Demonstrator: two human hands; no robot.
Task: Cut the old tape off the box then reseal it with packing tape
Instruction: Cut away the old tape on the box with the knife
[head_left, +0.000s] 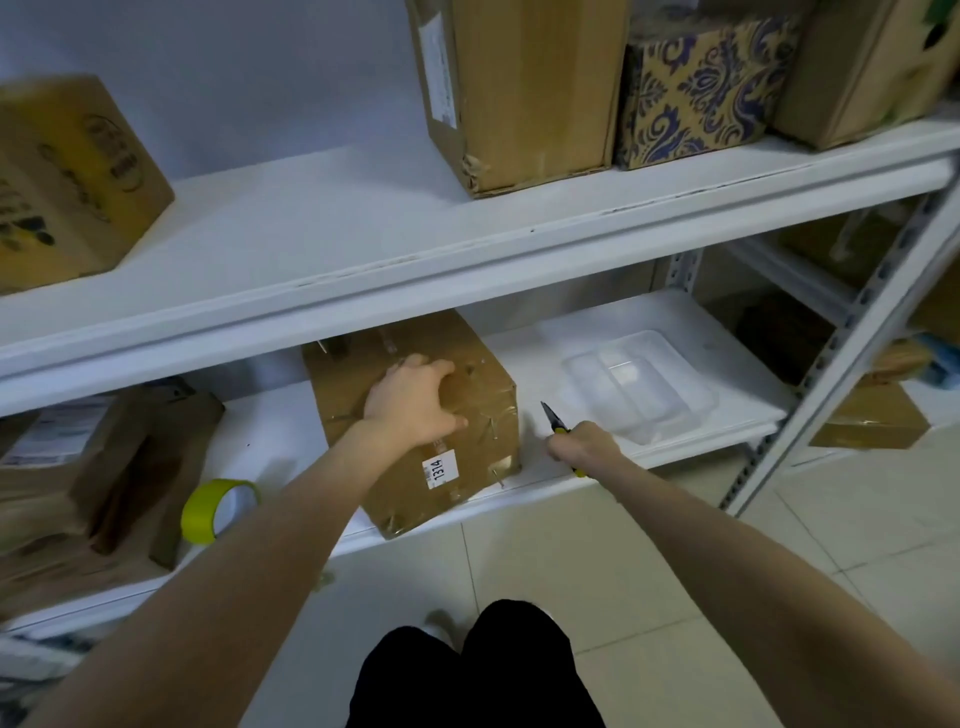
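A brown cardboard box (457, 483) with old clear tape and a white label reading 1314 sits on the lower white shelf (545, 364), its near corner over the shelf edge. My left hand (415, 405) rests on the box top with fingers curled over the taped area. Just right of the box, my right hand (584, 447) grips a yellow-handled utility knife (551, 417), blade pointing up and away, apart from the box. A roll of yellow-green packing tape (215, 512) lies on the same shelf to the left.
A clear plastic lidded container (641, 387) sits on the shelf to the right. Brown packages (93, 478) crowd the left end. The upper shelf (363, 249) overhangs the box and carries several cartons. A grey metal upright (852, 353) stands at right; tiled floor below.
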